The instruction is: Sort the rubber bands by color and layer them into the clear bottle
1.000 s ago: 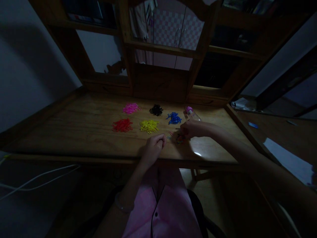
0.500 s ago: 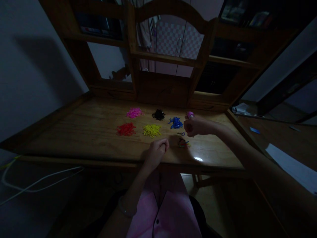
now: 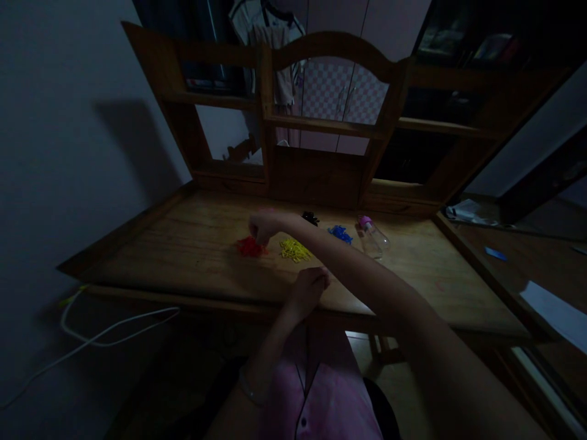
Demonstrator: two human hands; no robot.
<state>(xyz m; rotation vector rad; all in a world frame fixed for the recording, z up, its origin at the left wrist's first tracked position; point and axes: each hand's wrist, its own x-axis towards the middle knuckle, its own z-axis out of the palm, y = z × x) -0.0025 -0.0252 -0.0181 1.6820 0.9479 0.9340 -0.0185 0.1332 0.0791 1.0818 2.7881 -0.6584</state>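
Note:
My right hand (image 3: 263, 226) reaches across to the left, its fingers drawn together and pointing down at a pile of small red plastic pieces (image 3: 247, 247). What is between those fingertips, if anything, is hidden. Closer to the desk's front edge, my left hand (image 3: 310, 286) is closed in a fist, and its contents cannot be made out. A heap of thin yellow plastic pieces (image 3: 293, 249) lies between the two hands. Behind my right forearm are a black pile (image 3: 310, 218) and a blue pile (image 3: 340, 233). A pink pile (image 3: 266, 211) is mostly covered by my right hand.
A clear bottle with a pink cap (image 3: 376, 233) lies on the wooden desk (image 3: 174, 244) beyond my forearm. Wooden shelving (image 3: 321, 127) rises at the desk's back. A white cable (image 3: 119, 321) hangs at the left, and white paper (image 3: 557, 311) lies to the right.
My right hand has swung left from beside the blue pile to the red one. Its forearm now covers the spot where small coloured pieces and a metal ring lay. The view has shifted slightly.

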